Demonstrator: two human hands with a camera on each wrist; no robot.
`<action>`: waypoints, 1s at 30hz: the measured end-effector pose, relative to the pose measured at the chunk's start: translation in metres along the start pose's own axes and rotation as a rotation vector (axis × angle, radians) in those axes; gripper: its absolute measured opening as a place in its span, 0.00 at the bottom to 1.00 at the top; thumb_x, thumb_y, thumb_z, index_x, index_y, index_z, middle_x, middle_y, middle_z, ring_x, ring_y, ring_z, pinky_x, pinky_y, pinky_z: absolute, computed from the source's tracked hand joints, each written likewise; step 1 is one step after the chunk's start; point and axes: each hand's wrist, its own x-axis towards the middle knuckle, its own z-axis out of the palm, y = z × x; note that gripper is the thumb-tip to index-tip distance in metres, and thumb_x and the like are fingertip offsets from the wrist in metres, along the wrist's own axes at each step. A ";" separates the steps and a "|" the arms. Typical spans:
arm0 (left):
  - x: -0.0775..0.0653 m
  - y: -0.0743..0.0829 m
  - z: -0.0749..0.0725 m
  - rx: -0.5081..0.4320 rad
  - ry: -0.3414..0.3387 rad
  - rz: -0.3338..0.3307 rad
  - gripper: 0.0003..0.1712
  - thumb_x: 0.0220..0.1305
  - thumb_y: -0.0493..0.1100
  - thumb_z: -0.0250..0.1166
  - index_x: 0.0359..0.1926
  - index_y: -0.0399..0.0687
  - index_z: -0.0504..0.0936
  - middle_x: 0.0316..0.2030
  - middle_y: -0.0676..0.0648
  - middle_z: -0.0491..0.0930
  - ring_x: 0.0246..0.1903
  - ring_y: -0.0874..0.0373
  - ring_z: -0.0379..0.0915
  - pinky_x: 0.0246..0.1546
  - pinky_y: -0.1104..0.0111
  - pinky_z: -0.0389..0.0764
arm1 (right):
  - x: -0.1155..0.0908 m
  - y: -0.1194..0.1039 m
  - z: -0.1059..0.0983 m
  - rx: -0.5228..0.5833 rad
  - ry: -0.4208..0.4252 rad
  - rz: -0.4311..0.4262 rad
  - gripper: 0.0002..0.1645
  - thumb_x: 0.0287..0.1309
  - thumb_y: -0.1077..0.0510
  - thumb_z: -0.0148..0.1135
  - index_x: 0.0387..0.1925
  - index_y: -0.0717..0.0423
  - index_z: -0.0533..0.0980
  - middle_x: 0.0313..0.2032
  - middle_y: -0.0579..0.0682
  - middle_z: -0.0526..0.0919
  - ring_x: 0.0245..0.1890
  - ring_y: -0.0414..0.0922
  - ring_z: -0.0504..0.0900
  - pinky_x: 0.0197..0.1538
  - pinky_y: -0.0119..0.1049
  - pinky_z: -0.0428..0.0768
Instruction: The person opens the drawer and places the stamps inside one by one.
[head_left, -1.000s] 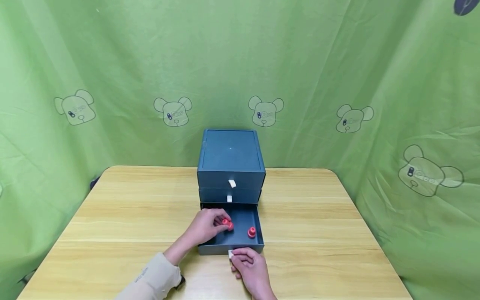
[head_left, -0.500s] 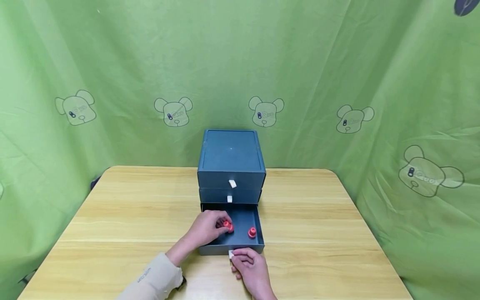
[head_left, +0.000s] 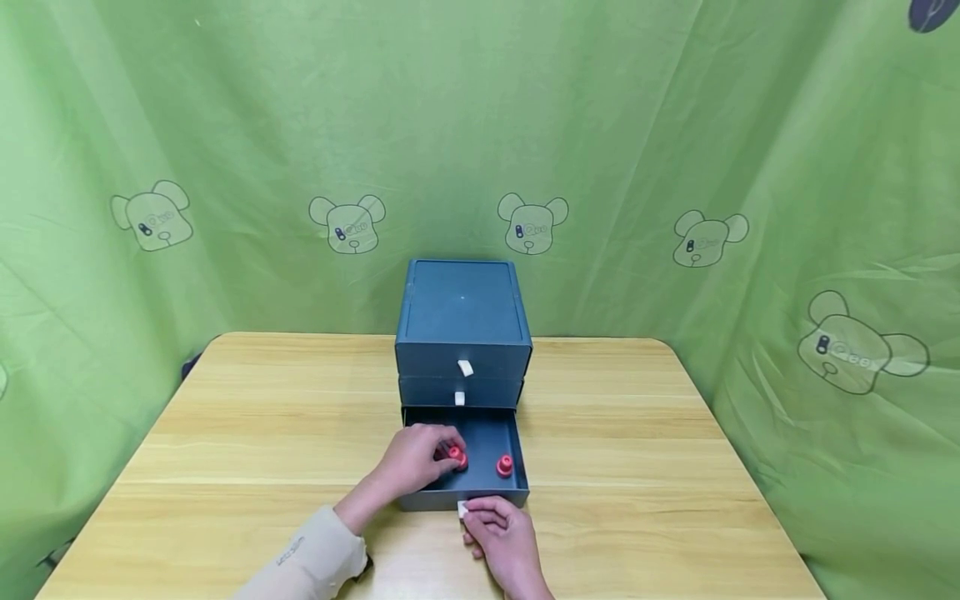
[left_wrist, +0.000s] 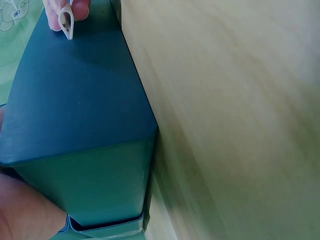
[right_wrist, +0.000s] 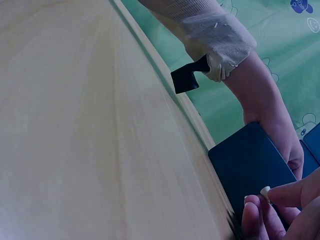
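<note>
In the head view, my left hand reaches over the left wall of the pulled-out bottom drawer. Its thumb and fingers pinch a small red knob-shaped piece, wider at the base than at the top. Much of that piece is hidden by the fingers. A second red piece of the same shape stands upright in the drawer's front right. Below the drawer front, my right hand pinches the drawer's white pull tab; in the right wrist view thumb and finger close on the tab.
The dark blue drawer unit stands at the back of the wooden table. Its upper drawers are pushed in, each with a white tab. A green curtain with bear prints hangs behind and at both sides.
My left hand has shifted slightly toward me and to the right, lowering the red piece in the drawer. The right hand and the drawer have stayed put.
</note>
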 end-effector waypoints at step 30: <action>-0.005 0.016 -0.030 -0.128 0.075 0.081 0.16 0.66 0.42 0.73 0.54 0.53 0.86 0.50 0.50 0.87 0.45 0.56 0.85 0.50 0.62 0.86 | -0.002 0.000 0.000 0.014 -0.007 -0.008 0.12 0.65 0.65 0.68 0.48 0.69 0.82 0.34 0.55 0.90 0.27 0.40 0.85 0.28 0.32 0.83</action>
